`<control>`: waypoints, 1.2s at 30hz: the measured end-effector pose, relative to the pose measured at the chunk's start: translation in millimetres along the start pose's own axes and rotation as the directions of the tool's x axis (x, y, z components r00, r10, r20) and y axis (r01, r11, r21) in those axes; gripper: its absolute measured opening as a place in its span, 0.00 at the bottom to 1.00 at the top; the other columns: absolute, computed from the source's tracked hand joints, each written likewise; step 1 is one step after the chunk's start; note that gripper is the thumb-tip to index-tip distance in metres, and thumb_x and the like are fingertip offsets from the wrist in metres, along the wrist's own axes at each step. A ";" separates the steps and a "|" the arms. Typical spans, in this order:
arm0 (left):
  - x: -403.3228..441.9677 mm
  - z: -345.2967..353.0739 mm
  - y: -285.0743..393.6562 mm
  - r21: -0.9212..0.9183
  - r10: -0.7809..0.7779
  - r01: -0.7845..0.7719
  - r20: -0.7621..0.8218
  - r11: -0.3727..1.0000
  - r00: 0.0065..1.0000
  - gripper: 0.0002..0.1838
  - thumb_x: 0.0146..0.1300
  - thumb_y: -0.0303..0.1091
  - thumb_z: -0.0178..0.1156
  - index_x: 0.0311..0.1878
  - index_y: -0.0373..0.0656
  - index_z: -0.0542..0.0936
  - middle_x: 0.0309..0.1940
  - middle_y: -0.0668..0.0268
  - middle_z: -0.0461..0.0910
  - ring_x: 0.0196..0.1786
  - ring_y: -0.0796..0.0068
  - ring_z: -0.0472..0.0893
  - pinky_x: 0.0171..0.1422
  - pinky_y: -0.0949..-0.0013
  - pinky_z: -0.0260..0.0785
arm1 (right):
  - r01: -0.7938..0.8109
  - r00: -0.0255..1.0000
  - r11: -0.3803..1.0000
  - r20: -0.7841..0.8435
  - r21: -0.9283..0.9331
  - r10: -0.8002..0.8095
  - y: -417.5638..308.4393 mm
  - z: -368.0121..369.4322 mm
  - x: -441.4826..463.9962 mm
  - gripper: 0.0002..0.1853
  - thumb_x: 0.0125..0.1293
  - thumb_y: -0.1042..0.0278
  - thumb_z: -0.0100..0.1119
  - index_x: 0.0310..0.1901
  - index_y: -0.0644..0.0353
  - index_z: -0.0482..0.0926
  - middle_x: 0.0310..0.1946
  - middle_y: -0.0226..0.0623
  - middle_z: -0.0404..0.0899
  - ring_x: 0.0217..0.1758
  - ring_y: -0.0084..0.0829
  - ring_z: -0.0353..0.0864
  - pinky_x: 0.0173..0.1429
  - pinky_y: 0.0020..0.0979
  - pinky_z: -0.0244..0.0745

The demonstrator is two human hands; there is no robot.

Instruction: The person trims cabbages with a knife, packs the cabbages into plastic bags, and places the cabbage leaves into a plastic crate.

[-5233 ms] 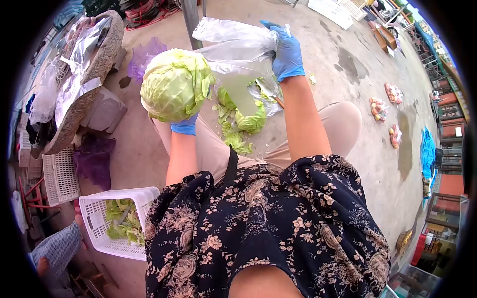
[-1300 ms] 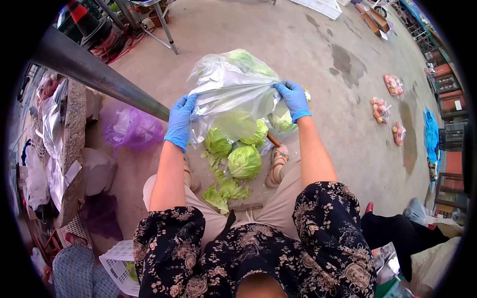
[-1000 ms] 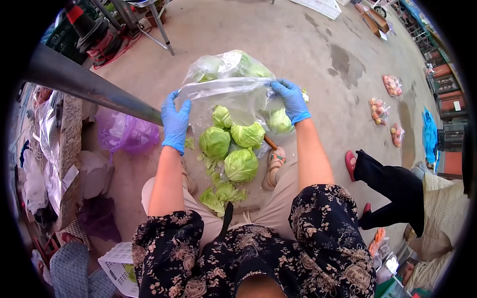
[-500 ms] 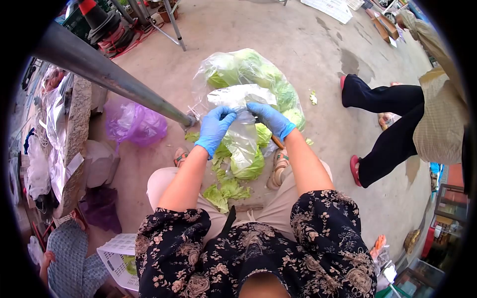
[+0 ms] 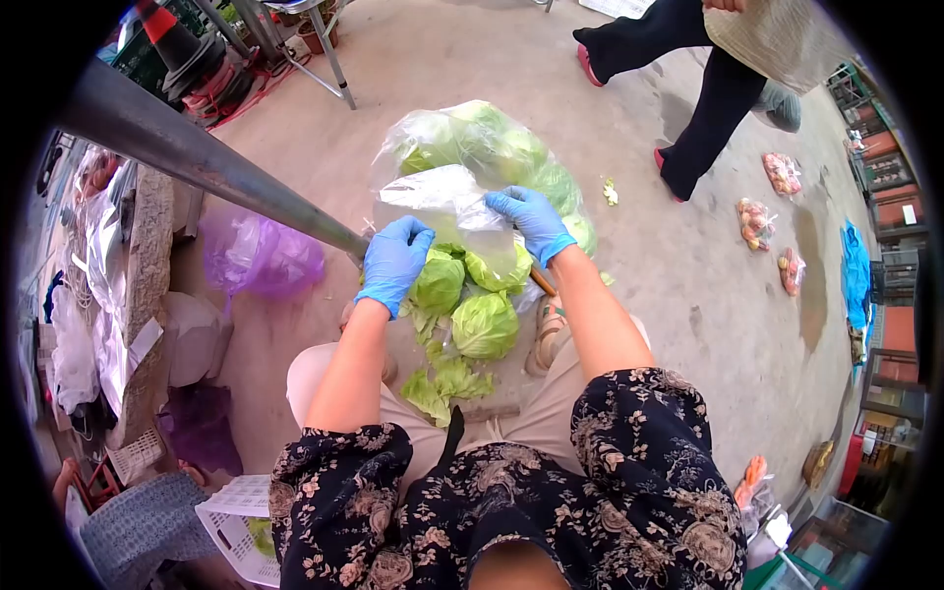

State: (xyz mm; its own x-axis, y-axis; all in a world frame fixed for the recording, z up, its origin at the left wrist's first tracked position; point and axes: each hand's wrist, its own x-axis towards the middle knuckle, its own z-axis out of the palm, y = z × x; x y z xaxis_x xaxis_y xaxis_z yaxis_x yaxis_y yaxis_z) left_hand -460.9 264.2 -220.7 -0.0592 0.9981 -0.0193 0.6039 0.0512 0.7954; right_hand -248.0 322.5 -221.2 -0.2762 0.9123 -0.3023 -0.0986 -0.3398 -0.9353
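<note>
A clear plastic bag (image 5: 521,152) with several cabbages in it lies on the ground in front of me. My right hand (image 5: 531,218), in a blue glove, pinches the edge of the bag's whitish, bunched mouth. My left hand (image 5: 395,261), gloved too, is at the left of the mouth with its fingers curled together; whether they hold any film is hidden. Below the bag, loose cabbages (image 5: 485,325) sit between my feet, partly seen through the film. Torn outer leaves (image 5: 447,385) lie nearer to me. A brown handle (image 5: 542,281) sticks out beside the right-hand cabbage.
A metal pole (image 5: 216,162) slants in from the left. Beside it lies a purple bag (image 5: 261,258). A white crate (image 5: 236,531) with leaves is at lower left, near a seated person (image 5: 147,521). Another person (image 5: 718,88) walks at upper right, above bags of fruit (image 5: 756,223).
The large cabbage once in my left hand is no longer held. My hands came together at the bag's mouth, then moved apart. The walking person has moved up the view.
</note>
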 end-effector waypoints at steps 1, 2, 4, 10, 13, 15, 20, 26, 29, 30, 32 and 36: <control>2.1 -1.1 -3.2 0.003 -0.010 0.010 -0.034 1.000 0.999 0.10 0.55 0.37 0.59 0.32 0.40 0.77 0.26 0.59 0.79 0.27 0.66 0.77 0.36 0.65 0.69 | 0.009 1.000 1.000 -0.020 -0.025 -0.010 1.7 -3.6 1.6 0.11 0.56 0.64 0.62 0.34 0.64 0.79 0.28 0.30 0.77 0.32 0.20 0.70 0.39 0.23 0.67; 4.4 0.6 -7.8 0.002 -0.017 0.017 -0.066 1.000 0.998 0.10 0.56 0.38 0.59 0.32 0.39 0.77 0.26 0.59 0.79 0.27 0.67 0.77 0.35 0.66 0.69 | 0.019 0.999 0.998 -0.045 -0.052 -0.021 1.8 -7.4 2.6 0.11 0.56 0.64 0.62 0.34 0.64 0.79 0.27 0.29 0.76 0.31 0.20 0.70 0.38 0.23 0.66; 3.1 7.1 0.4 -0.209 -0.038 0.030 -0.035 0.977 0.999 0.12 0.57 0.39 0.60 0.36 0.38 0.76 0.26 0.64 0.78 0.28 0.76 0.76 0.35 0.70 0.69 | 0.042 0.996 0.992 -0.070 -0.118 -0.051 -1.4 0.4 -2.4 0.11 0.56 0.63 0.62 0.32 0.64 0.78 0.26 0.29 0.75 0.30 0.18 0.68 0.35 0.22 0.65; -2.3 22.2 27.5 -0.286 -0.005 0.057 0.179 0.956 0.984 0.12 0.61 0.33 0.57 0.42 0.35 0.76 0.32 0.69 0.78 0.36 0.82 0.75 0.42 0.78 0.68 | 0.053 0.998 0.998 0.035 -0.022 -0.053 11.4 32.2 -9.7 0.11 0.56 0.64 0.61 0.31 0.65 0.77 0.23 0.30 0.75 0.27 0.18 0.69 0.31 0.22 0.65; 10.5 21.5 15.4 -0.349 -0.037 0.086 0.144 0.933 0.989 0.10 0.62 0.33 0.55 0.40 0.36 0.77 0.34 0.67 0.79 0.36 0.80 0.76 0.43 0.78 0.69 | 0.136 0.988 0.985 -0.059 -0.106 -0.142 5.3 31.4 -8.3 0.11 0.57 0.64 0.60 0.33 0.64 0.77 0.24 0.28 0.74 0.26 0.18 0.69 0.31 0.22 0.66; 15.2 17.9 16.3 -0.661 -0.093 0.098 0.043 0.744 0.995 0.09 0.63 0.33 0.53 0.39 0.38 0.78 0.34 0.67 0.79 0.36 0.79 0.77 0.43 0.77 0.70 | 0.072 0.985 0.976 -0.139 -0.205 -0.102 1.0 17.3 -2.3 0.11 0.59 0.65 0.59 0.38 0.63 0.78 0.29 0.29 0.76 0.30 0.18 0.69 0.36 0.21 0.67; 17.8 -5.7 25.3 -0.951 -0.235 0.207 0.153 0.229 0.960 0.11 0.64 0.31 0.48 0.48 0.42 0.73 0.34 0.67 0.78 0.35 0.76 0.77 0.44 0.68 0.71 | 0.301 0.952 0.953 -0.044 -0.029 -0.302 -9.4 22.0 -8.9 0.14 0.55 0.60 0.63 0.37 0.63 0.79 0.30 0.33 0.80 0.32 0.21 0.75 0.35 0.24 0.69; 39.6 -0.4 -21.7 -0.990 -0.425 0.133 0.102 0.043 0.899 0.05 0.61 0.32 0.51 0.37 0.46 0.76 0.21 0.75 0.68 0.23 0.83 0.66 0.29 0.77 0.63 | 0.013 0.967 0.996 -0.253 -0.089 -0.035 2.0 -13.1 10.0 0.18 0.60 0.61 0.55 0.49 0.61 0.74 0.46 0.40 0.77 0.37 0.32 0.78 0.45 0.31 0.74; 23.2 -23.3 2.6 -0.875 -0.517 0.202 -0.063 0.441 0.853 0.03 0.58 0.31 0.54 0.33 0.47 0.76 0.20 0.76 0.67 0.21 0.85 0.65 0.25 0.78 0.62 | 0.102 0.947 0.593 -0.259 0.799 0.187 -4.5 -46.5 24.1 0.13 0.64 0.65 0.46 0.42 0.63 0.74 0.40 0.37 0.78 0.36 0.32 0.78 0.40 0.33 0.75; 23.9 -23.5 -6.8 -0.884 -0.476 0.204 -0.024 0.421 0.879 0.03 0.58 0.31 0.54 0.34 0.47 0.76 0.20 0.76 0.69 0.22 0.85 0.66 0.25 0.77 0.63 | 0.141 0.934 0.550 -0.294 0.823 0.201 -19.0 -51.0 18.5 0.12 0.64 0.66 0.44 0.39 0.63 0.74 0.34 0.35 0.77 0.31 0.29 0.76 0.35 0.31 0.74; 26.7 -25.1 -35.9 -0.899 -0.387 0.215 0.056 0.381 0.920 0.04 0.56 0.31 0.55 0.35 0.47 0.76 0.21 0.75 0.72 0.22 0.84 0.69 0.24 0.75 0.64 | 0.213 0.923 0.550 -0.351 0.808 0.158 -24.6 -79.5 17.3 0.11 0.63 0.65 0.44 0.36 0.61 0.75 0.25 0.31 0.74 0.22 0.25 0.71 0.25 0.27 0.68; 25.4 -28.6 -43.1 -0.711 -0.334 0.333 0.146 0.619 0.931 0.22 0.53 0.36 0.58 0.53 0.45 0.69 0.44 0.62 0.72 0.43 0.72 0.74 0.41 0.69 0.69 | 0.366 0.780 0.820 -0.625 0.441 -0.013 -32.6 -96.3 12.2 0.07 0.61 0.64 0.51 0.33 0.55 0.77 0.14 0.24 0.65 0.13 0.20 0.60 0.16 0.23 0.54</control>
State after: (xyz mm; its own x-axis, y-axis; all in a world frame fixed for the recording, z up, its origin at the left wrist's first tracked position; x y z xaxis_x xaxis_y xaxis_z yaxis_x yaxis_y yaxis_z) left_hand -511.2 286.3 -238.2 -0.1405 0.9176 -0.3718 -0.2114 0.3390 0.9167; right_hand -156.1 366.7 -212.0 0.3833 0.8591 -0.3391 -0.6031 -0.0452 -0.7964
